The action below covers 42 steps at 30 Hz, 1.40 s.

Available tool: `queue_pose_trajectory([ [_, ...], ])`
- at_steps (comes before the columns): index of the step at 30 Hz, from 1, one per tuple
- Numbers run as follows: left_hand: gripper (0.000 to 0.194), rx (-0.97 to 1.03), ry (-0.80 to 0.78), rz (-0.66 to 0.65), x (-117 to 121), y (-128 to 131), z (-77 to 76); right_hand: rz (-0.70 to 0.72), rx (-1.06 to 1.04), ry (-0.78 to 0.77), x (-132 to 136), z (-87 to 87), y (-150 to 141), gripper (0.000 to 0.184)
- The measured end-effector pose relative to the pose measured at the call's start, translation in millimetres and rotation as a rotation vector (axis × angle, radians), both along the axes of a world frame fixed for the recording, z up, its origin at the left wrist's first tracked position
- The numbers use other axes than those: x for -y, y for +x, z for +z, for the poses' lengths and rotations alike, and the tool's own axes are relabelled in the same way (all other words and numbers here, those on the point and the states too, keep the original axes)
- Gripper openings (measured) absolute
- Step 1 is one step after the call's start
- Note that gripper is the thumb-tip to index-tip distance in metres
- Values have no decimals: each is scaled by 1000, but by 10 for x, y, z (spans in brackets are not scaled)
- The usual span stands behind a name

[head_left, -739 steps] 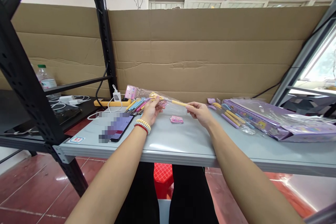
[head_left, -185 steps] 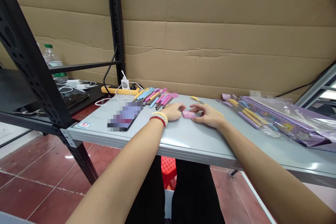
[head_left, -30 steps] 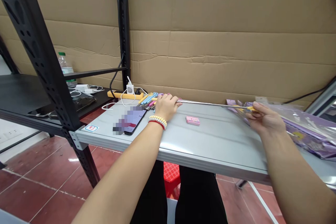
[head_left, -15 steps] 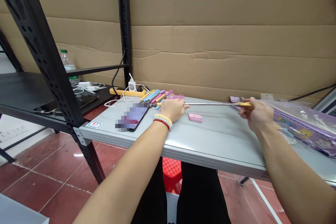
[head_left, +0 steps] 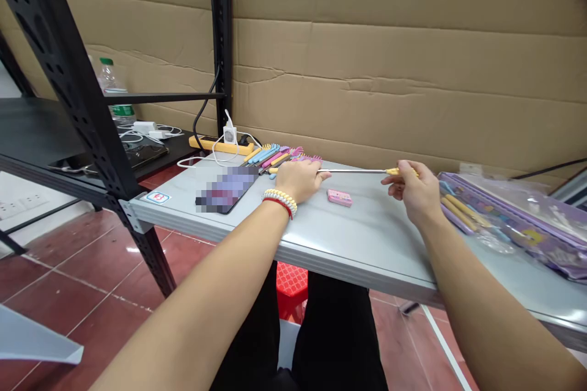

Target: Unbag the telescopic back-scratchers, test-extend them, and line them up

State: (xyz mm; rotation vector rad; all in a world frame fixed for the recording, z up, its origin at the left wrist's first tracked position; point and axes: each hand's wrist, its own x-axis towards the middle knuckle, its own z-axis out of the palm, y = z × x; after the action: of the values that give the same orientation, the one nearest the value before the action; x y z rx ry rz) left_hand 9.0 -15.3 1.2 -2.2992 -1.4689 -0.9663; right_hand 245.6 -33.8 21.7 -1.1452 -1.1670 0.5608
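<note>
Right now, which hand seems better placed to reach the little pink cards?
Probably the left hand: it is nearer the pink cards. The right hand is farther off. Both are holding the stick, though.

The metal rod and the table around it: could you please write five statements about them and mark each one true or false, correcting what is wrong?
1. Both the left hand and the right hand hold the metal rod. True.
2. The small pink stack lies under the right hand. False: it lies on the table, touching neither hand.
3. The phone lies to the right of the right hand. False: it lies to the left of the left hand.
4. A purple box lies to the right of the right hand. True.
5. A red stool shows below the table's front edge. True.
</note>
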Motion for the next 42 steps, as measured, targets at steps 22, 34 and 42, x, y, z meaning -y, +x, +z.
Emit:
queue_pose_trajectory([
  [22, 32, 32, -87, -39, -21, -52, -29, 179, 52, -142, -49, -119, 90, 48],
  [34, 39, -23, -121, -25, 36, -81, 53, 325, -134, -82, 30, -96, 130, 43],
  [42, 41, -68, -169, 3, 47, -127, 52, 432, -89, -136, 52, -94, 149, 50],
])
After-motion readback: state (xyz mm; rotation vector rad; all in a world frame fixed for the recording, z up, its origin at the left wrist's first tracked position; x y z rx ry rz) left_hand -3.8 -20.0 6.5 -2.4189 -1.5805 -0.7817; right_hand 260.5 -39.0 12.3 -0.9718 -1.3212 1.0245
